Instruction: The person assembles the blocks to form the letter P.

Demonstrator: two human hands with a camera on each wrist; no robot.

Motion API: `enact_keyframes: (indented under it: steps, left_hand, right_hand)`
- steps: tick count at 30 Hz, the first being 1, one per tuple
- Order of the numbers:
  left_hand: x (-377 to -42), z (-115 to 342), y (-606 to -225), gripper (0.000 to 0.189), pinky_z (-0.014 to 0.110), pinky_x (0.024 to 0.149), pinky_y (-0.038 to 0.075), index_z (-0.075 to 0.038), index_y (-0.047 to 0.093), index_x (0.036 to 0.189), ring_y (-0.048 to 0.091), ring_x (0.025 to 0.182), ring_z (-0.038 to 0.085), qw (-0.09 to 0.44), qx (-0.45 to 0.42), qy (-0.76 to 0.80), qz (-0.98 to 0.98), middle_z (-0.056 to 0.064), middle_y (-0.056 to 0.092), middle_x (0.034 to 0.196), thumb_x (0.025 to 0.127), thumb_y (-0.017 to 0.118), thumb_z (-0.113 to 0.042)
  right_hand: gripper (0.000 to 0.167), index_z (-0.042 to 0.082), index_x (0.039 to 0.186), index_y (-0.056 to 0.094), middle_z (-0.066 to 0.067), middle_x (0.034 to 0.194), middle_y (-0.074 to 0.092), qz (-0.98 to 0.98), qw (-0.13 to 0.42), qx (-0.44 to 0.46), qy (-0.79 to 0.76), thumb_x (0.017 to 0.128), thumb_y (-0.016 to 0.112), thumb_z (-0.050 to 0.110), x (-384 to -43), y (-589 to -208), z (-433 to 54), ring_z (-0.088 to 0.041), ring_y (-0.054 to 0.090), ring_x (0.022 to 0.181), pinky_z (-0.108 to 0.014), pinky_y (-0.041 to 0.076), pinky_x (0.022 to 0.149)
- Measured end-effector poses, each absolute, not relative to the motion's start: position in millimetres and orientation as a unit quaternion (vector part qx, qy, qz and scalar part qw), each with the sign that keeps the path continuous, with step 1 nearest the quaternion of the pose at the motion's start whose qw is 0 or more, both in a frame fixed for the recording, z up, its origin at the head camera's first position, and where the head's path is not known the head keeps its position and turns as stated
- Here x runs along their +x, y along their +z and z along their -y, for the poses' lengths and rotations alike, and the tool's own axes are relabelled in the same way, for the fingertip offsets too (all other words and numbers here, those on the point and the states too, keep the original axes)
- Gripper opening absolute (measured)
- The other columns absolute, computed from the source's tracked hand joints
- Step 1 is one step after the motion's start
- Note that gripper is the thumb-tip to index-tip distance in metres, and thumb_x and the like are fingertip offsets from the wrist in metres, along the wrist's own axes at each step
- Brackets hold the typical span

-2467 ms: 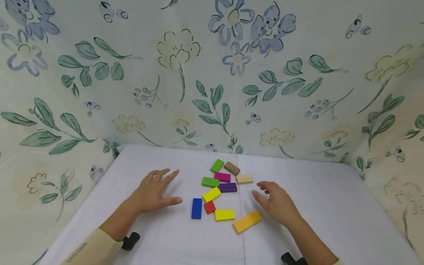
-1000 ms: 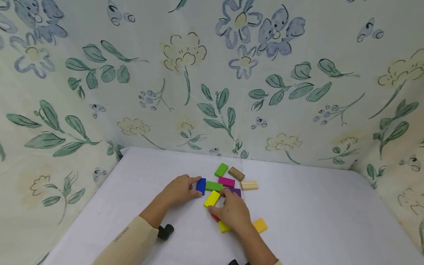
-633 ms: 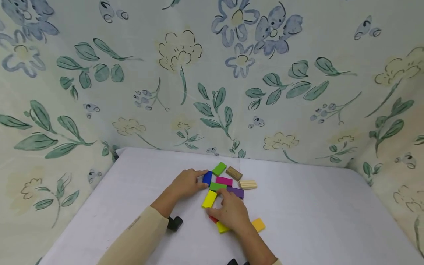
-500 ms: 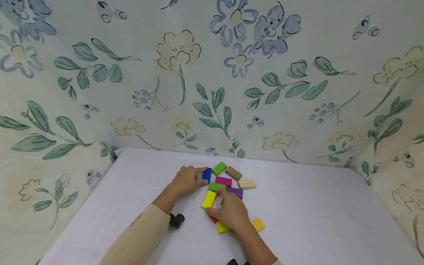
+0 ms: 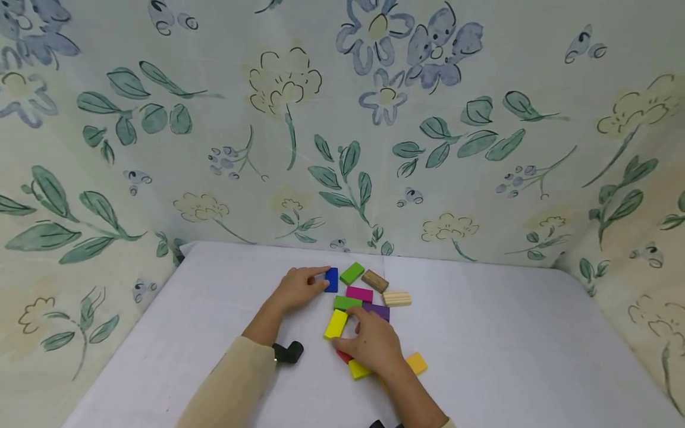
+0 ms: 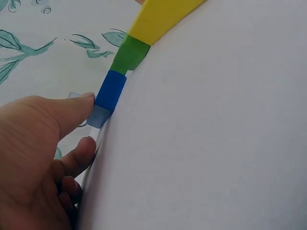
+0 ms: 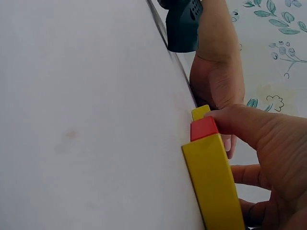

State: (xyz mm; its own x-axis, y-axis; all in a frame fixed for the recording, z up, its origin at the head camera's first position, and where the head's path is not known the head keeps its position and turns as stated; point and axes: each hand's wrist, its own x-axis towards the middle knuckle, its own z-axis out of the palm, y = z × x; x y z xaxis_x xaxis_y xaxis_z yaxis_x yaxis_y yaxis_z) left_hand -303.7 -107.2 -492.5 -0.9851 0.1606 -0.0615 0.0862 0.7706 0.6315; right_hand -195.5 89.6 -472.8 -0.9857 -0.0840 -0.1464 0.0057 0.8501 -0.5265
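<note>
My left hand (image 5: 297, 291) is at a blue block (image 5: 332, 280) at the cluster's back left. Its thumb tip touches the block, and the index finger reaches past the far end, with a gap in the left wrist view. My right hand (image 5: 374, 342) pinches a tilted yellow block (image 5: 336, 324), index at the upper corner and thumb at the near end. A red block (image 5: 344, 356) lies right below that thumb, mostly covered. In the right wrist view the thumb overlaps the red block (image 7: 204, 128), and a second yellow block (image 7: 213, 182) lies nearest the camera.
Two green blocks (image 5: 352, 273), a magenta block (image 5: 360, 293), a purple block (image 5: 377, 311), a brown block (image 5: 375, 280) and a pale ridged block (image 5: 397, 298) lie around the hands. An orange block (image 5: 416, 363) is partly behind the right wrist. Floral cloth (image 5: 342, 148) stands behind the white table (image 5: 508, 339).
Both hands came in over the blocks. The blue block went from the near left to the back left with the left hand. The tilted yellow block has turned steeper under the right hand.
</note>
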Motion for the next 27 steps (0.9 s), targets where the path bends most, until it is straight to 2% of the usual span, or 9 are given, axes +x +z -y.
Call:
enact_keyframes:
  steps: [8,13,17,22,25,27]
  left_hand:
    - [-300,110,-499,0.039,0.037,0.077,0.039,-0.036,0.065,0.137,0.049,0.092,0.02,0.02,0.075,0.34,-0.937,-0.002,0.059,0.087,0.099,0.065,-0.044]
    - [-300,109,-498,0.036,0.041,0.085,0.045,-0.034,0.066,0.137,0.053,0.098,0.022,0.009,0.075,0.335,-0.939,0.001,0.069,0.104,0.101,0.062,-0.041]
    - [-300,109,-495,0.036,0.042,0.087,0.047,-0.035,0.066,0.137,0.055,0.099,0.023,0.006,0.065,0.323,-0.944,0.003,0.072,0.12,0.102,0.061,-0.042]
    - [-302,106,-496,0.037,0.035,0.079,0.042,-0.036,0.065,0.138,0.053,0.094,0.021,0.008,0.066,0.32,-0.945,0.002,0.073,0.114,0.101,0.061,-0.044]
    - [-303,105,-497,0.037,0.034,0.078,0.04,-0.036,0.065,0.137,0.052,0.093,0.02,0.01,0.07,0.32,-0.945,0.001,0.073,0.113,0.102,0.061,-0.044]
    - [-303,106,-496,0.037,0.033,0.076,0.039,-0.035,0.065,0.138,0.052,0.092,0.02,0.01,0.072,0.318,-0.945,0.001,0.073,0.112,0.102,0.06,-0.043]
  right_hand:
    - [0.071,0.022,0.132,0.065,0.001,0.089,0.063,-0.951,0.097,-0.017,-0.292,0.073,0.085,0.057,-196,-472,-91,-0.018,0.054,0.073,-0.03,0.046,0.06]
    - [0.072,0.021,0.131,0.066,0.002,0.092,0.063,-0.946,0.099,-0.031,-0.307,0.073,0.085,0.059,-198,-467,-90,-0.017,0.055,0.077,-0.029,0.047,0.063]
    - [0.071,0.022,0.134,0.066,0.003,0.097,0.064,-0.952,0.074,-0.076,-0.288,0.076,0.084,0.058,-205,-456,-85,-0.015,0.055,0.083,-0.03,0.049,0.068]
    - [0.068,0.024,0.137,0.063,-0.001,0.122,0.067,-0.964,0.059,-0.105,-0.236,0.079,0.083,0.053,-225,-447,-78,-0.02,0.06,0.105,-0.042,0.057,0.088]
    - [0.067,0.024,0.139,0.063,-0.005,0.136,0.064,-0.971,0.065,-0.108,-0.203,0.081,0.082,0.052,-239,-450,-75,-0.025,0.059,0.119,-0.051,0.052,0.101]
    - [0.067,0.024,0.139,0.063,-0.007,0.137,0.063,-0.975,0.074,-0.104,-0.181,0.081,0.082,0.053,-247,-453,-72,-0.026,0.059,0.121,-0.052,0.051,0.103]
